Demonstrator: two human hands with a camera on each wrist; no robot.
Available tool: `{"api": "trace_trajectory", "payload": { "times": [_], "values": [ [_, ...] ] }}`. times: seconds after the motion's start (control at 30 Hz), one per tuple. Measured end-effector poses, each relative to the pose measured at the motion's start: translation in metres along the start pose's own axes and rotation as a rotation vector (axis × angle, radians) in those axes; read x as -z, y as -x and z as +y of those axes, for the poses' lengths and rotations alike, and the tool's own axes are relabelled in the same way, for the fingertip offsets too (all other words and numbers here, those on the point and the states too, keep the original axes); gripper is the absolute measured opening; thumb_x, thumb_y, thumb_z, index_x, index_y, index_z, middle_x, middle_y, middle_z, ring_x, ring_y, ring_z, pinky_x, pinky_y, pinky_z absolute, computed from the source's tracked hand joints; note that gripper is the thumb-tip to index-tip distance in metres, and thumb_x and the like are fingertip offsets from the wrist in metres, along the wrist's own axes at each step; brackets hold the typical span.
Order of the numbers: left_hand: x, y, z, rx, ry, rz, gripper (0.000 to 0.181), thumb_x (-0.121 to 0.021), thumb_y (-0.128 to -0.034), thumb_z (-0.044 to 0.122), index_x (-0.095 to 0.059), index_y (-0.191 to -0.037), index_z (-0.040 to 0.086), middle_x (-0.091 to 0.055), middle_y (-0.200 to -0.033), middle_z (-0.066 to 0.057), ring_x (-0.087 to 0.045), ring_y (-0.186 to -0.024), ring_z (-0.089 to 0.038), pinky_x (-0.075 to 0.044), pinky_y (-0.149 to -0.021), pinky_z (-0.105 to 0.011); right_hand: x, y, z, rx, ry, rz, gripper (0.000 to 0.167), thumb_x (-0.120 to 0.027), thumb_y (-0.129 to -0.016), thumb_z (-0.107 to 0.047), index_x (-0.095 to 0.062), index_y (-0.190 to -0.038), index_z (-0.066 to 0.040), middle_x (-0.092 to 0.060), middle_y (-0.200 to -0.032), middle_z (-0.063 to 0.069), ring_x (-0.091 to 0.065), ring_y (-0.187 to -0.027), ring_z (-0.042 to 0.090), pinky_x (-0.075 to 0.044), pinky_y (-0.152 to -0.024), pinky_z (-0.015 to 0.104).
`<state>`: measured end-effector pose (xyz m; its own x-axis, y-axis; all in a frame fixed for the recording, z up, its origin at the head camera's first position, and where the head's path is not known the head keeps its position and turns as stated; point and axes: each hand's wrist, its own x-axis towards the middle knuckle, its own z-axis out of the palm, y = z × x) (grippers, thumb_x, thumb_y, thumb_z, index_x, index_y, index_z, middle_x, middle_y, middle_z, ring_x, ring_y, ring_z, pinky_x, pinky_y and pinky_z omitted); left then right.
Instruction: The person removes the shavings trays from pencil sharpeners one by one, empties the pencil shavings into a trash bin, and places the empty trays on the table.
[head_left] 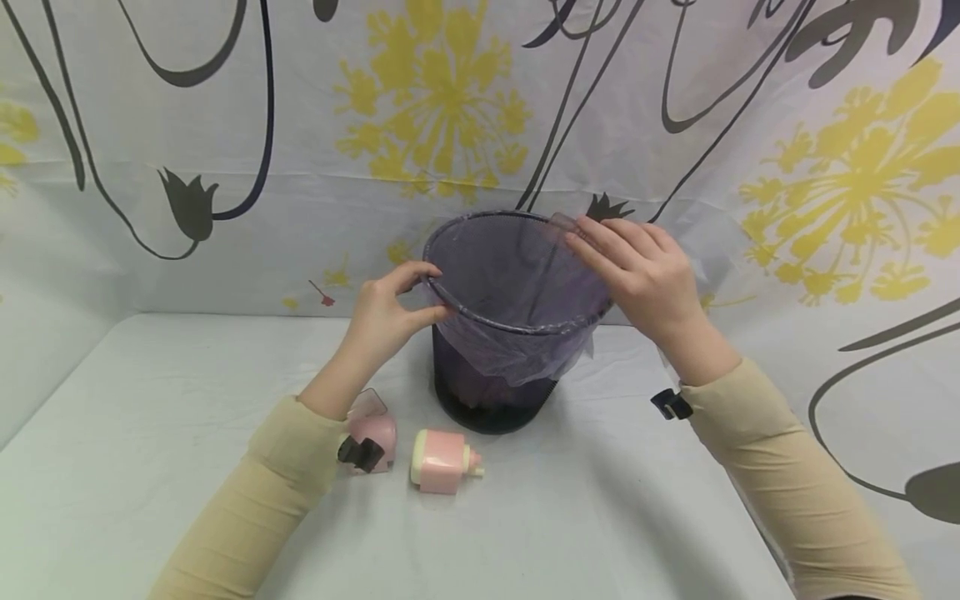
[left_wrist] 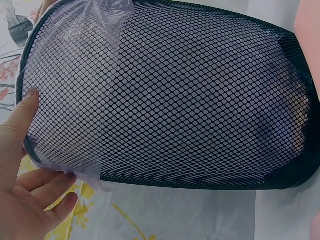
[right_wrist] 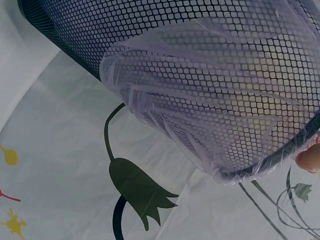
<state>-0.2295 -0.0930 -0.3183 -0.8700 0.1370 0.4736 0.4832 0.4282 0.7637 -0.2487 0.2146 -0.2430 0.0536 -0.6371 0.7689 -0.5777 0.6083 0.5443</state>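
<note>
A dark mesh wastebasket (head_left: 495, 408) stands upright with a thin, translucent purplish bag (head_left: 517, 354) lining it and folded over its rim. My left hand (head_left: 386, 312) grips the left side of the rim, with thumb and fingers spread around the edge. On the right, my right hand (head_left: 637, 267) lies over the rim with its fingers nearly straight; its thumb is hidden in the head view. A small pinkish see-through patch shows by its fingertips, too unclear to name. The right wrist view has one fingertip (right_wrist: 310, 157) beside the bag-covered rim.
In front of the wastebasket lies a pink and cream pump-like container (head_left: 442, 462) on its side. A pink object with a clear flap (head_left: 371, 433) is partly hidden by the left wrist. Behind stands a flower-patterned cloth (head_left: 300, 125), close to the wastebasket.
</note>
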Motion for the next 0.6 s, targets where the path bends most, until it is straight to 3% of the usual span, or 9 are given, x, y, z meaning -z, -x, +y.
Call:
{"api": "trace_trajectory", "payload": {
  "times": [0.6],
  "values": [
    [-0.0010, 0.0002, -0.0014, 0.005, -0.005, 0.000, 0.046, -0.083, -0.0756, 0.019, -0.064, -0.117, 0.018, -0.062, -0.124, -0.006, -0.056, -0.116, -0.027, -0.047, -0.093, -0.044, 0.0050, -0.0081, 0.0057, 0.056, 0.011, 0.008, 0.033, -0.059, -0.090, 0.006, -0.071, -0.115, -0.013, -0.066, -0.118, 0.002, -0.064, -0.094, 0.028, -0.051, -0.073, 0.043]
  ]
}}
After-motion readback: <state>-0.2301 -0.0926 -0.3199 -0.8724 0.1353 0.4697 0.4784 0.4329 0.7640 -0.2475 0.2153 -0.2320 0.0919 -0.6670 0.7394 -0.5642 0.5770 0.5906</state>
